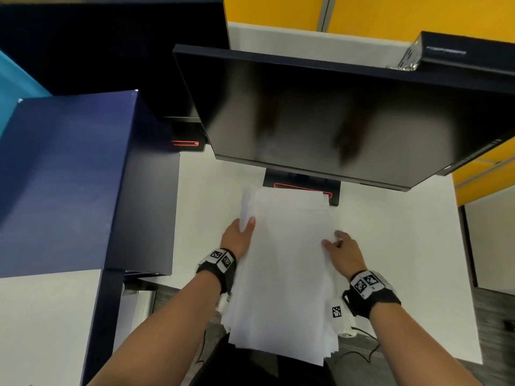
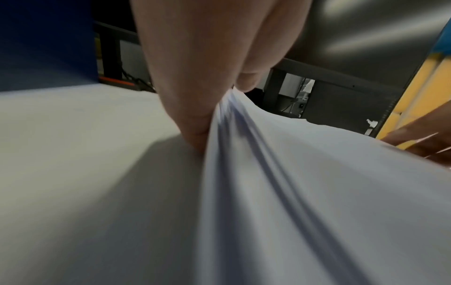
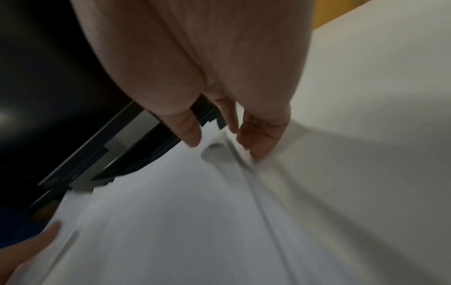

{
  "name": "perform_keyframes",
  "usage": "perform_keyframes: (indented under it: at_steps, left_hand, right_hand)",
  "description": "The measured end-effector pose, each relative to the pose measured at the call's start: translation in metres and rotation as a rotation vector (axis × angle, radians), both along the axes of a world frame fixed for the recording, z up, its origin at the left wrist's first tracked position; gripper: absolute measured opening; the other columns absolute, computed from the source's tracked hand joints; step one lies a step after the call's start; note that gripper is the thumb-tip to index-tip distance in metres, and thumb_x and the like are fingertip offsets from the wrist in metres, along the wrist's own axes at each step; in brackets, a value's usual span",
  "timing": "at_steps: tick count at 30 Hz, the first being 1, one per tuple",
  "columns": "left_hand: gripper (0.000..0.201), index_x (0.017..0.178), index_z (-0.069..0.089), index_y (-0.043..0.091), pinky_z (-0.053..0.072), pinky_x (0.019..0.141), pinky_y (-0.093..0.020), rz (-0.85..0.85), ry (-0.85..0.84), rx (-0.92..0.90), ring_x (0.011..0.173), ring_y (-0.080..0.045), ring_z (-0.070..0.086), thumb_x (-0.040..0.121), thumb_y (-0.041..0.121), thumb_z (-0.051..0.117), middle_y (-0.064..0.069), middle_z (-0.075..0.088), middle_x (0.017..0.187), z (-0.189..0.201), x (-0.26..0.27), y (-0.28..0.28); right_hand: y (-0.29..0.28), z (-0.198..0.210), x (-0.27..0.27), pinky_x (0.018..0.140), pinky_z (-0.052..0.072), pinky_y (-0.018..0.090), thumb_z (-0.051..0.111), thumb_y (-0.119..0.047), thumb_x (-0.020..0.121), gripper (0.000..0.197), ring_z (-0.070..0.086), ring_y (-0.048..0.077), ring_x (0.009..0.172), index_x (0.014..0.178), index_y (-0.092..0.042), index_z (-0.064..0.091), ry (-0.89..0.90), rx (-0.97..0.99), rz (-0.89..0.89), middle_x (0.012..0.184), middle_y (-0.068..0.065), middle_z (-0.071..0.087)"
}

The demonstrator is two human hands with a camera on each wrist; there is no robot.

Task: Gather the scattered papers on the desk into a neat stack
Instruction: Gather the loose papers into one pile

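A stack of white papers (image 1: 284, 268) lies lengthwise on the white desk (image 1: 395, 246), and its near end hangs over the desk's front edge. My left hand (image 1: 246, 225) grips the stack's left edge with the thumb on top, and the sheets curl upward there. In the left wrist view the left hand (image 2: 214, 115) pinches several bunched sheets of the papers (image 2: 305, 192). My right hand (image 1: 333, 240) is at the right edge. In the right wrist view its fingertips (image 3: 256, 146) touch the edge of the papers (image 3: 183, 221), and the thumb hovers just above the top sheet.
A dark monitor (image 1: 320, 115) hangs over the far end of the stack, with its stand base (image 1: 301, 188) partly under the sheets. A second monitor (image 1: 111, 51) stands at the back left. A tall dark blue box (image 1: 69, 176) sits to the left.
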State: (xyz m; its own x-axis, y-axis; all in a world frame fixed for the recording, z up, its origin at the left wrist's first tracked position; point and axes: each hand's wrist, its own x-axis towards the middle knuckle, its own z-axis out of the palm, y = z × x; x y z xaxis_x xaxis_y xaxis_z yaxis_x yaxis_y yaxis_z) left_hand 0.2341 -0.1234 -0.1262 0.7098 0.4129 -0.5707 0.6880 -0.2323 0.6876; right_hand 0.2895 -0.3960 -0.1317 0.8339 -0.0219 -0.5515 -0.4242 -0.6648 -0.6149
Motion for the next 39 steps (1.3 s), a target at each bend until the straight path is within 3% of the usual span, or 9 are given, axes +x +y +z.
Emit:
perform_keyframes:
  at_steps: [5,11,16,19,24,31,34,37,39]
  left_hand:
    - [0.047,0.092,0.063,0.001,0.043,0.079,-0.032,0.005,0.038,0.094,0.097,-0.035,0.063,0.105,0.034,0.033,-0.022,0.068,0.103,-0.010,0.023,0.017]
    - [0.056,0.131,0.056,0.001,0.039,0.109,-0.037,0.109,0.099,-0.175,0.125,-0.033,0.054,0.105,0.042,0.027,-0.016,0.058,0.135,0.011,0.055,-0.014]
    - [0.086,0.113,0.069,0.013,0.044,0.106,-0.049,0.083,0.063,-0.267,0.110,-0.031,0.065,0.083,0.079,0.022,-0.010,0.071,0.119,0.010,0.050,0.002]
    - [0.065,0.118,0.060,0.010,0.050,0.098,-0.043,-0.079,0.114,-0.049,0.104,-0.036,0.067,0.090,0.065,0.040,-0.017,0.071,0.112,-0.003,0.018,0.009]
    - [0.054,0.140,0.038,0.006,0.040,0.106,-0.040,-0.097,0.162,0.137,0.124,-0.034,0.050,0.102,0.043,0.039,-0.018,0.050,0.137,-0.017,-0.013,-0.038]
    - [0.058,0.152,0.028,0.007,0.031,0.116,-0.039,-0.025,0.033,0.035,0.138,-0.031,0.040,0.103,0.036,0.040,-0.016,0.038,0.152,-0.006,-0.009,-0.032]
    - [0.048,0.142,0.043,0.013,0.040,0.100,-0.028,-0.140,0.154,0.111,0.126,-0.029,0.053,0.101,0.038,0.045,-0.012,0.054,0.139,-0.003,-0.036,-0.002]
    - [0.030,0.111,0.065,0.015,0.047,0.088,-0.025,-0.314,0.240,0.190,0.109,-0.026,0.064,0.095,0.035,0.052,-0.005,0.069,0.115,-0.006,-0.067,0.014]
    - [0.023,0.099,0.071,0.013,0.051,0.087,-0.026,-0.372,0.263,0.214,0.101,-0.026,0.067,0.092,0.029,0.056,-0.006,0.073,0.106,-0.010,-0.081,0.010]
  right_hand:
    - [-0.001,-0.005,0.026,0.078,0.040,0.031,0.042,-0.031,0.099,0.042,0.057,0.034,0.089,0.099,0.008,0.058,-0.017,-0.072,-0.193,0.104,0.027,0.060]
    - [0.048,-0.019,0.051,0.089,0.043,0.039,0.036,-0.033,0.099,0.040,0.055,0.038,0.104,0.112,0.000,0.054,-0.046,-0.081,-0.054,0.119,0.027,0.054]
    - [0.008,-0.007,0.054,0.103,0.040,0.039,0.050,-0.045,0.092,0.061,0.054,0.038,0.116,0.134,0.000,0.049,-0.061,-0.047,-0.156,0.133,0.022,0.048]
    - [-0.024,-0.015,0.031,0.094,0.045,0.040,0.045,-0.057,0.083,0.073,0.059,0.039,0.105,0.121,0.005,0.054,0.019,-0.190,-0.118,0.131,0.028,0.050]
    - [0.011,-0.019,-0.016,0.090,0.049,0.050,0.027,-0.019,0.099,0.045,0.055,0.045,0.105,0.129,0.003,0.052,-0.006,-0.200,0.027,0.125,0.037,0.048]
    - [-0.001,0.010,-0.007,0.093,0.043,0.031,0.047,-0.035,0.098,0.042,0.058,0.036,0.115,0.122,-0.002,0.060,0.044,-0.116,0.028,0.119,0.020,0.060]
    - [-0.034,0.014,-0.028,0.102,0.047,0.037,0.056,-0.043,0.093,0.057,0.065,0.030,0.109,0.138,-0.008,0.054,0.096,-0.169,0.073,0.121,0.013,0.067]
    - [-0.046,0.015,-0.061,0.088,0.058,0.035,0.063,-0.034,0.091,0.052,0.072,0.023,0.086,0.137,-0.010,0.055,0.148,-0.112,0.063,0.099,0.010,0.075]
    - [-0.039,0.016,-0.078,0.092,0.051,0.026,0.058,-0.022,0.094,0.042,0.069,0.024,0.096,0.134,-0.010,0.059,0.110,-0.151,0.121,0.108,0.011,0.074]
